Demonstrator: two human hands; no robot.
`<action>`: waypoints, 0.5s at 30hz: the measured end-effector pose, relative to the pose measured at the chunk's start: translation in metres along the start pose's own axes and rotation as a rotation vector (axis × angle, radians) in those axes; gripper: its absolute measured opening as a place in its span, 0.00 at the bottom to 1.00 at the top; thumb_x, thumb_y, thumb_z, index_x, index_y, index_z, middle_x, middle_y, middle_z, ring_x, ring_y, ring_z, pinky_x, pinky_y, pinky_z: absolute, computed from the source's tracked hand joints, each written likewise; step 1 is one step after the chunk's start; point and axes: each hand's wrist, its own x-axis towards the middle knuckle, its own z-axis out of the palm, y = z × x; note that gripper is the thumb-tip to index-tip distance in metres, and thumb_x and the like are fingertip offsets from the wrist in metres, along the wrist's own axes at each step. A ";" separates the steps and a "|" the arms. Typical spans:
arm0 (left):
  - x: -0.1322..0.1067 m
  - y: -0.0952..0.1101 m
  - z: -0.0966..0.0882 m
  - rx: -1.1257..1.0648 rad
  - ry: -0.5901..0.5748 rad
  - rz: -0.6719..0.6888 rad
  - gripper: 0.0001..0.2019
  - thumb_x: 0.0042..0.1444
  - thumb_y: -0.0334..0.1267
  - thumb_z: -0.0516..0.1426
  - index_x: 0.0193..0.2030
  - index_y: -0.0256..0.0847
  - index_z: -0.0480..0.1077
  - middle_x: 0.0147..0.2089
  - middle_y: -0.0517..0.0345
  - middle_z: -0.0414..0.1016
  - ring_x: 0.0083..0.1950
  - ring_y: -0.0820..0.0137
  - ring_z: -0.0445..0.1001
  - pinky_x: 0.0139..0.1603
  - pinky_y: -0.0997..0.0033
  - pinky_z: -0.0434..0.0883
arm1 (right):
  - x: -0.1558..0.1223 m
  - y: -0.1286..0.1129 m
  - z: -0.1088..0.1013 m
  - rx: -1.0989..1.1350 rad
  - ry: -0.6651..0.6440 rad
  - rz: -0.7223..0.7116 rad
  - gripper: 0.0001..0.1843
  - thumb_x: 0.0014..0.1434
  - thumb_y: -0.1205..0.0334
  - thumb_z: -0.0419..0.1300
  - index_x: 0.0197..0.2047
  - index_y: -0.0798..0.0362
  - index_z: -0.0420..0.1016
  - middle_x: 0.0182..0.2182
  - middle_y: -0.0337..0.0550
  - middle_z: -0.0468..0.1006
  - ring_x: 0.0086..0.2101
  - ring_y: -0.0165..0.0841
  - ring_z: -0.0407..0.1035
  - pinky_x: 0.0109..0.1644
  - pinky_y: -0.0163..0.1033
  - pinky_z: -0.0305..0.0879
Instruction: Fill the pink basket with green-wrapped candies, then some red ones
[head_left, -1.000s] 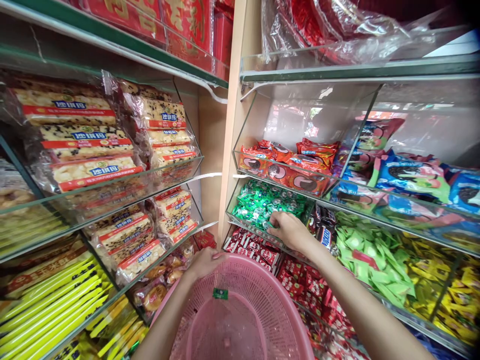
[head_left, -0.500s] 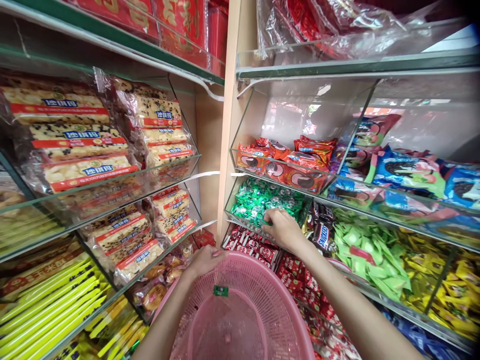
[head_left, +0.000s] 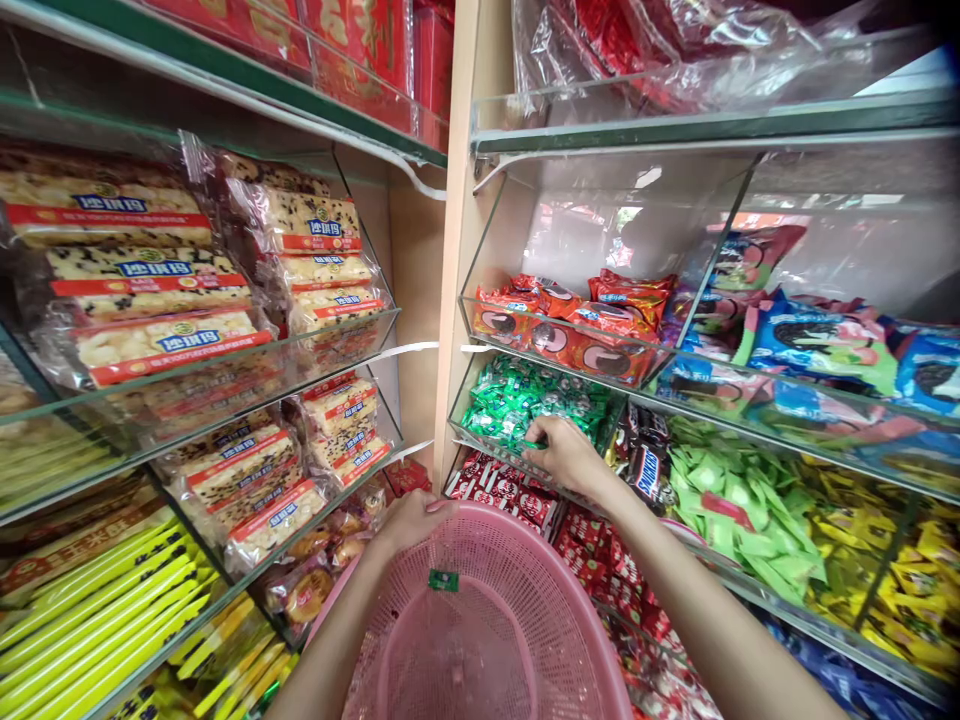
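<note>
My left hand (head_left: 411,522) grips the far rim of a pink mesh basket (head_left: 517,610) held low in front of me. A single small green candy (head_left: 443,580) lies inside the basket near that rim. My right hand (head_left: 564,452) reaches into a glass bin of small green-wrapped candies (head_left: 517,400) on the right shelf unit. Its fingers are curled down into the pile and pinch among the wrappers. What they hold is hidden.
Red snack packs (head_left: 577,320) fill the bin above, blue cookie packs (head_left: 817,350) lie to the right. Light green packets (head_left: 735,500) and red bars (head_left: 510,490) sit beside and below. Nougat-style bars (head_left: 157,290) and yellow packs (head_left: 97,610) stock the left shelves.
My right hand has slid slightly left and deeper into the green candies, fingers curling tighter. The left hand and basket have stayed almost still.
</note>
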 end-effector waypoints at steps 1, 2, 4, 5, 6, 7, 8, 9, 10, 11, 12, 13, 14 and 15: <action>0.000 0.000 0.000 -0.001 0.002 -0.001 0.28 0.49 0.63 0.47 0.20 0.37 0.62 0.22 0.64 0.46 0.25 0.77 0.54 0.25 0.78 0.47 | 0.000 0.001 0.001 0.017 0.008 -0.006 0.05 0.48 0.62 0.61 0.30 0.51 0.68 0.31 0.39 0.72 0.36 0.33 0.63 0.39 0.36 0.55; 0.000 0.000 0.000 0.000 0.005 -0.002 0.28 0.49 0.63 0.46 0.20 0.37 0.62 0.22 0.64 0.46 0.25 0.77 0.53 0.25 0.78 0.47 | 0.000 0.003 0.001 0.033 0.015 -0.014 0.05 0.48 0.63 0.60 0.30 0.51 0.68 0.31 0.39 0.72 0.35 0.33 0.64 0.39 0.36 0.55; 0.000 0.000 -0.001 0.002 0.003 -0.001 0.28 0.49 0.64 0.46 0.20 0.37 0.61 0.22 0.64 0.46 0.25 0.77 0.53 0.25 0.78 0.47 | -0.001 0.004 0.002 0.065 0.026 -0.034 0.05 0.48 0.63 0.60 0.30 0.52 0.68 0.31 0.39 0.71 0.35 0.33 0.64 0.39 0.36 0.56; 0.000 0.000 -0.001 0.002 0.002 0.000 0.28 0.49 0.64 0.46 0.20 0.37 0.60 0.22 0.64 0.46 0.25 0.77 0.52 0.25 0.78 0.46 | -0.001 0.004 0.001 0.082 0.028 -0.044 0.05 0.48 0.63 0.60 0.30 0.52 0.67 0.31 0.39 0.71 0.35 0.32 0.64 0.39 0.36 0.56; 0.001 -0.001 -0.001 0.002 0.001 0.001 0.28 0.49 0.64 0.46 0.19 0.37 0.59 0.21 0.65 0.46 0.25 0.78 0.52 0.24 0.78 0.46 | -0.002 0.004 0.001 0.100 0.029 -0.051 0.05 0.48 0.63 0.60 0.30 0.52 0.67 0.31 0.39 0.71 0.34 0.32 0.64 0.38 0.36 0.56; 0.001 -0.002 -0.001 0.002 -0.001 0.003 0.28 0.49 0.65 0.45 0.19 0.38 0.58 0.21 0.65 0.46 0.24 0.77 0.52 0.24 0.78 0.46 | -0.003 0.004 0.001 0.118 0.032 -0.057 0.05 0.47 0.62 0.60 0.30 0.52 0.67 0.31 0.39 0.71 0.34 0.32 0.64 0.38 0.35 0.56; 0.002 -0.002 0.000 0.000 -0.002 0.005 0.28 0.49 0.65 0.45 0.19 0.38 0.57 0.20 0.65 0.46 0.24 0.77 0.51 0.24 0.77 0.46 | -0.003 0.004 0.001 0.134 0.038 -0.065 0.06 0.47 0.62 0.60 0.29 0.52 0.67 0.31 0.39 0.70 0.33 0.31 0.64 0.37 0.35 0.56; 0.002 -0.003 0.000 -0.001 -0.003 0.008 0.28 0.49 0.65 0.45 0.19 0.38 0.56 0.20 0.65 0.46 0.24 0.77 0.52 0.24 0.77 0.46 | -0.004 0.004 0.001 0.147 0.049 -0.074 0.06 0.47 0.62 0.60 0.29 0.52 0.66 0.30 0.38 0.70 0.32 0.31 0.64 0.37 0.35 0.56; 0.002 -0.004 0.001 -0.002 -0.004 0.010 0.28 0.49 0.65 0.45 0.19 0.38 0.56 0.20 0.65 0.46 0.24 0.77 0.52 0.24 0.77 0.46 | -0.005 0.003 0.001 0.156 0.065 -0.085 0.06 0.47 0.62 0.60 0.29 0.52 0.66 0.30 0.38 0.69 0.32 0.31 0.64 0.36 0.35 0.57; 0.003 -0.005 0.001 -0.001 -0.004 0.010 0.28 0.49 0.65 0.45 0.19 0.39 0.55 0.20 0.65 0.46 0.24 0.77 0.52 0.23 0.77 0.46 | -0.005 0.003 0.001 0.162 0.083 -0.095 0.06 0.46 0.62 0.60 0.29 0.52 0.66 0.29 0.38 0.69 0.32 0.31 0.63 0.36 0.35 0.57; 0.003 -0.005 0.001 0.001 -0.004 0.009 0.28 0.49 0.65 0.45 0.19 0.39 0.55 0.20 0.65 0.46 0.24 0.77 0.52 0.23 0.77 0.46 | -0.006 0.002 0.001 0.168 0.099 -0.100 0.06 0.46 0.62 0.60 0.29 0.52 0.66 0.29 0.38 0.69 0.32 0.31 0.63 0.36 0.35 0.57; 0.003 -0.005 0.001 0.002 -0.004 0.007 0.28 0.49 0.65 0.45 0.19 0.39 0.55 0.20 0.66 0.47 0.24 0.77 0.52 0.24 0.77 0.46 | -0.006 0.001 0.001 0.176 0.111 -0.101 0.06 0.46 0.62 0.60 0.29 0.52 0.66 0.29 0.38 0.69 0.31 0.31 0.63 0.36 0.35 0.56; 0.003 -0.005 0.001 0.005 -0.002 0.004 0.28 0.49 0.65 0.46 0.19 0.39 0.55 0.20 0.66 0.47 0.24 0.77 0.52 0.24 0.77 0.46 | -0.007 0.001 0.000 0.186 0.117 -0.098 0.06 0.47 0.62 0.60 0.29 0.52 0.66 0.28 0.38 0.70 0.30 0.31 0.63 0.35 0.35 0.56; 0.003 -0.005 0.001 0.010 0.002 0.002 0.28 0.49 0.64 0.46 0.19 0.39 0.55 0.20 0.66 0.47 0.24 0.77 0.53 0.24 0.77 0.47 | -0.008 -0.001 -0.001 0.197 0.118 -0.096 0.05 0.47 0.62 0.59 0.29 0.52 0.66 0.27 0.37 0.70 0.30 0.31 0.63 0.35 0.35 0.56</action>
